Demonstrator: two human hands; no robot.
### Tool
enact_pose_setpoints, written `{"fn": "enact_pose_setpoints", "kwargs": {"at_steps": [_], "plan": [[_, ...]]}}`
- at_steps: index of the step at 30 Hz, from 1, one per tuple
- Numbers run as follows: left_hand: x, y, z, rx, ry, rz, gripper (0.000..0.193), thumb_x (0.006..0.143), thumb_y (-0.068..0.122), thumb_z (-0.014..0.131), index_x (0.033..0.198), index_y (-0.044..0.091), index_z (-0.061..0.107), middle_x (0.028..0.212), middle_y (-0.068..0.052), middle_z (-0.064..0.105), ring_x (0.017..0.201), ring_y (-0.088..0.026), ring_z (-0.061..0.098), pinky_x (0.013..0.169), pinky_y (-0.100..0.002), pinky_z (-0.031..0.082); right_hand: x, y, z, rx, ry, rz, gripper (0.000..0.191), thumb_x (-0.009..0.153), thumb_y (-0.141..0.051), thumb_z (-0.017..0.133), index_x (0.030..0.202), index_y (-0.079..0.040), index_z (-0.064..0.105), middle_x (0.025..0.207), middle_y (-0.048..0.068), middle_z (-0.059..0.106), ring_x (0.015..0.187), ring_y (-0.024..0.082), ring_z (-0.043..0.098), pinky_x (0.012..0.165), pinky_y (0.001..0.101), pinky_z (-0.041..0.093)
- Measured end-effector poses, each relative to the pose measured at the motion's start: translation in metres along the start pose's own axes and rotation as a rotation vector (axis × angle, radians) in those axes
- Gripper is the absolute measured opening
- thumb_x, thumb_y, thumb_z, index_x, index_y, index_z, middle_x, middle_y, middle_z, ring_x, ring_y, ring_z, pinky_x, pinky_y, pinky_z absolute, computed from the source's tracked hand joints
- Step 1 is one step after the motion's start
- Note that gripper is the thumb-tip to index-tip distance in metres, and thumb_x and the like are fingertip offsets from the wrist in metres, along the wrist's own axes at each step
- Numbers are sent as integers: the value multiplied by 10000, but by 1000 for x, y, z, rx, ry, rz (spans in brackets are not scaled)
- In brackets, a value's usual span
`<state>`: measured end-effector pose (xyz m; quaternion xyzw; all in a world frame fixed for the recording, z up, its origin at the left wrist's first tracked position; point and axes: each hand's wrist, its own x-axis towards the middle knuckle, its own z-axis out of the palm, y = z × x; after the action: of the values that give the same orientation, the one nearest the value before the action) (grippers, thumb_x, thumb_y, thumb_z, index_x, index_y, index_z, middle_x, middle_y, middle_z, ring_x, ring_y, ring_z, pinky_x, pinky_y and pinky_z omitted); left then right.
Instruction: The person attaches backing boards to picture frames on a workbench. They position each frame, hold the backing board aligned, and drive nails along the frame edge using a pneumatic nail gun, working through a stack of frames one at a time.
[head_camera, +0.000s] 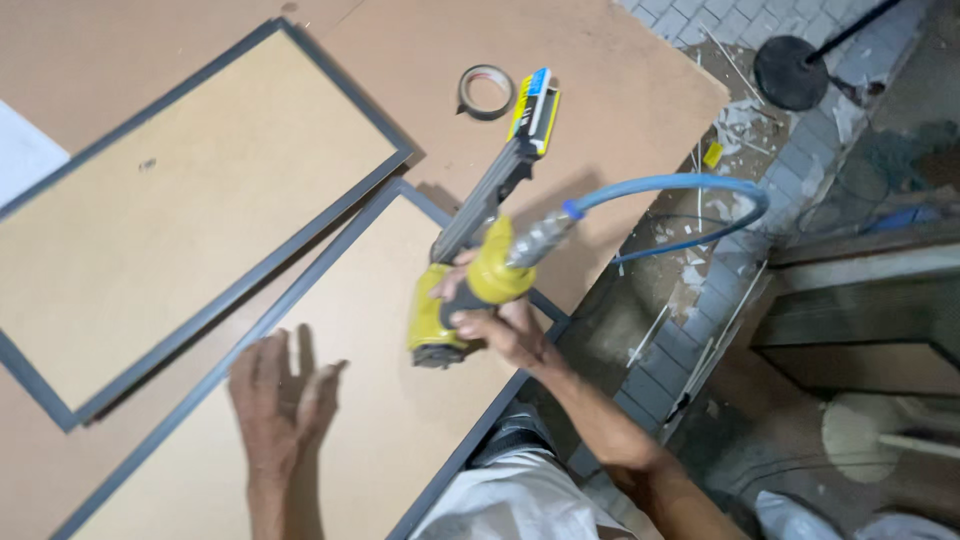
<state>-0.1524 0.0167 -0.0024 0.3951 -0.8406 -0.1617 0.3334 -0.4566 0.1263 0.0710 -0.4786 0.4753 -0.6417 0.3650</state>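
My right hand (505, 325) grips the handle of a yellow pneumatic staple gun (470, 275), its nose pointed down at the right edge of the near framed board (330, 420). A blue air hose (680, 190) curls from the gun's rear out to the right. My left hand (278, 400) lies flat, fingers spread, on the backing of that near board, to the left of the gun. A second framed board (180, 210) with a grey frame lies beyond it to the upper left.
A roll of tape (486, 91) sits on the brown work surface (600, 90) near the gun's magazine tip. A round black stand base (791, 72) and scattered white scraps (735, 125) are on the paved floor to the right. My light trousers (520, 500) show below.
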Motion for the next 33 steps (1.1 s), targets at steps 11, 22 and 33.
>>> {"fn": "enact_pose_setpoints", "kwargs": {"at_steps": [11, 22, 33], "plan": [[-75, -109, -65, 360, 27, -435, 380, 1044, 401, 761, 1135, 32, 762, 1008, -151, 611, 1062, -279, 501, 972, -449, 401, 20, 29, -20, 128, 564, 202, 85, 858, 59, 615, 885, 14, 548, 794, 119, 577, 688, 238, 608, 683, 389, 546], [-41, -90, -86, 364, -78, -477, 461, 887, 493, 795, 1020, 52, 767, 914, -81, 576, 1012, -257, 492, 950, -444, 362, 101, 5, 10, -131, 205, 283, 71, 778, 40, 651, 795, 5, 591, 650, 84, 576, 548, 239, 617, 838, 516, 630], [-42, -89, -84, 323, -106, -524, 468, 929, 513, 805, 985, 49, 770, 832, -65, 530, 913, -217, 456, 904, -422, 338, 125, -12, 22, -261, 107, 324, 67, 802, 34, 682, 817, 19, 618, 676, 106, 605, 580, 218, 615, 651, 406, 571]]}}
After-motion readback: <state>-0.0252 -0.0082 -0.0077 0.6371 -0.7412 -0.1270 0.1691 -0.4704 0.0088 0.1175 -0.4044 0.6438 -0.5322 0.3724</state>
